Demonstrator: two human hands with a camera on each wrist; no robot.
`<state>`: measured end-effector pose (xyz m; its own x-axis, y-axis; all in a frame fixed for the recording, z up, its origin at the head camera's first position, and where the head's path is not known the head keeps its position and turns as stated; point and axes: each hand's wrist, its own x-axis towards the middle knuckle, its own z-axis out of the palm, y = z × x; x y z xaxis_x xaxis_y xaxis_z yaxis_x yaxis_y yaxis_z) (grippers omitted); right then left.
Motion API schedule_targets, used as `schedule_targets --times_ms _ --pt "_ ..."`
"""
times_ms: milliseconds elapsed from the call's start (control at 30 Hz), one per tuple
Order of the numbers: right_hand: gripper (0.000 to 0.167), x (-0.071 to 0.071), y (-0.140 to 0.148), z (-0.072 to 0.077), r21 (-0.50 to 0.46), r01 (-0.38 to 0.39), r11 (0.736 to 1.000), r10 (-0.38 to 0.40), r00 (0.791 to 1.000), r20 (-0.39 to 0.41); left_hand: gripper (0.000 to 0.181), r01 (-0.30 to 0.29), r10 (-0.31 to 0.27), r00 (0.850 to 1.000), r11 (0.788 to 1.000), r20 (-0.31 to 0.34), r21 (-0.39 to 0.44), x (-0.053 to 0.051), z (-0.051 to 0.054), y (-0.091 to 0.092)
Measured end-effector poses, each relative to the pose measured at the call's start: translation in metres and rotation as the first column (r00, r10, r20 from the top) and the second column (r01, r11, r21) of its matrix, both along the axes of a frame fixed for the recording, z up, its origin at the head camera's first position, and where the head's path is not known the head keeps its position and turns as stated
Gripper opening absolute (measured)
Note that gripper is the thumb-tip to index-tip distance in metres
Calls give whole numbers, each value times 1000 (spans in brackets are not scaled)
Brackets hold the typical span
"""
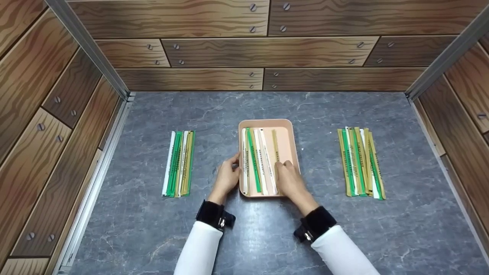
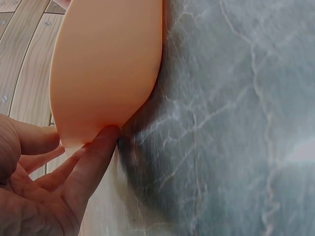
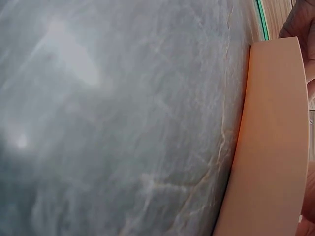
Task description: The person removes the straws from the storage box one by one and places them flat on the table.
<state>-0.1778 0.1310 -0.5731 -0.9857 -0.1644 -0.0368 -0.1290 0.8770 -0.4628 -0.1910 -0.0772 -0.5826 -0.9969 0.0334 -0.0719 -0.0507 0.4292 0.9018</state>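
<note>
A peach-coloured tray lies in the middle of the surface with several long, narrow stick packets in white, green and gold, printed with dark text. My left hand grips the tray's left side, its thumb and fingers on the wall in the left wrist view. Inside the tray, my right hand pinches the lower part of a gold stick packet, to the right of the others. Its fingertips are partly hidden. The right wrist view shows mostly the tray's outer wall, with that hand barely visible at the edge.
One bundle of mixed stick packets lies left of the tray, another bundle to the right. Wood-patterned panels enclose the grey marbled surface at the back and both sides.
</note>
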Motion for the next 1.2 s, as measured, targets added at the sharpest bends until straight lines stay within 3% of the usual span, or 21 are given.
schedule_targets --times_ms 233,433,600,733,933,1200 --pt "54 -1 1 5 -26 4 1000 -2 996 87 55 1 -1 1000 1000 -12 4 1 0 0" --pt "55 -5 11 23 -152 -14 988 29 995 97 56 12 -12 1000 1000 -16 10 0 -1 -1" --pt "56 -3 25 41 -317 -19 948 52 994 97 55 12 -12 1000 1000 -7 15 0 -1 -1" --pt "55 0 40 51 -403 12 915 19 997 73 54 14 -14 1000 1000 -9 14 0 0 -1" --pt "46 -1 69 50 -349 40 936 -70 995 -75 53 7 -7 1000 1000 -25 -4 0 0 0" --pt "46 1 114 33 -204 116 972 -140 984 -107 54 3 -3 1000 1000 -27 -5 -1 -1 -1"
